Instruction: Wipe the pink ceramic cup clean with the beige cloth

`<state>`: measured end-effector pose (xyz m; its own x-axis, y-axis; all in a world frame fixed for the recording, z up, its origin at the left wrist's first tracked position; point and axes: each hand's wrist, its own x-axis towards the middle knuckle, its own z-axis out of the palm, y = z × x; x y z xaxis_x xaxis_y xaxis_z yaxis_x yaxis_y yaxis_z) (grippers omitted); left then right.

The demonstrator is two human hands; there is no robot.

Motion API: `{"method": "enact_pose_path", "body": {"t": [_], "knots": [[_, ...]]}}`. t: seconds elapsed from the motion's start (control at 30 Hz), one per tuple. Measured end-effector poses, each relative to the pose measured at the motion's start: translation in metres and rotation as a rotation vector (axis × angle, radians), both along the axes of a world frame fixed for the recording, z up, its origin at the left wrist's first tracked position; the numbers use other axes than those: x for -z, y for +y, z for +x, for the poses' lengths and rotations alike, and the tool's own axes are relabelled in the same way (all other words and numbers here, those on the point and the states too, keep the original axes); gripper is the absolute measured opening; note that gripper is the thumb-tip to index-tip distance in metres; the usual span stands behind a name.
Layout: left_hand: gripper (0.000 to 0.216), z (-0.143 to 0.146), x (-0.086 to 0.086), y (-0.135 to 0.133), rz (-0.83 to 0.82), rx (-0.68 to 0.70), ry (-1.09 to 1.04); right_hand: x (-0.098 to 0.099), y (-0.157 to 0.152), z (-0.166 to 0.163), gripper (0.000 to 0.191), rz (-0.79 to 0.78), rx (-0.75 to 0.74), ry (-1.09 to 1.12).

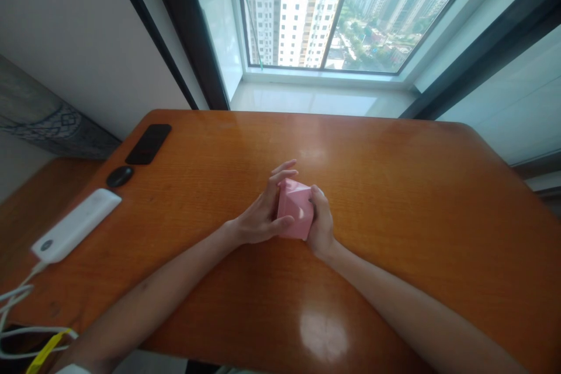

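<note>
A small glossy pink box (296, 210) with angular, creased faces is held up over the middle of the wooden table. My right hand (322, 223) grips its right side, the thumb at the upper right edge and the other fingers mostly hidden behind it. My left hand (263, 216) is around the left side. Its thumb lies across the lower front, while the upper fingers stretch out past the top left corner. What the box holds, if anything, cannot be seen.
The wooden table (416, 204) fills most of the view. Along its left side lie a black phone (148, 144), a black mouse-like oval (120, 176) and a white power strip-like block (76, 225) with a white cable (26, 292). A window (324, 11) stands beyond the far edge.
</note>
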<state>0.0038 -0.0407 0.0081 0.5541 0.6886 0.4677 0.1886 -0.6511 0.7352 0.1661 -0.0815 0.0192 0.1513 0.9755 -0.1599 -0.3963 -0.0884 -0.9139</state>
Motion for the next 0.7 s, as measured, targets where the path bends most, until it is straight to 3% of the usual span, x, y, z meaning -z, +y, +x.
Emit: {"method": "enact_pose_path", "body": {"t": [0.13,0.23,0.4,0.57,0.7], "knots": [[0.111,-0.013,0.006,0.007,0.274,0.053,0.161,0.000,0.008,0.004,0.052,-0.072,-0.077,0.115],[0.109,-0.016,0.011,0.014,0.464,0.109,0.267,0.002,0.011,0.009,0.052,-0.094,-0.126,0.183],[0.103,-0.007,0.016,0.018,0.627,0.045,0.147,0.006,0.009,0.012,0.049,-0.078,-0.121,0.265],[0.105,-0.001,0.016,0.016,0.640,0.047,0.067,0.005,0.008,0.008,0.051,-0.056,-0.118,0.286],[0.108,-0.001,0.013,0.011,0.478,0.036,0.053,0.002,0.005,0.006,0.058,-0.027,-0.142,0.218]]}}
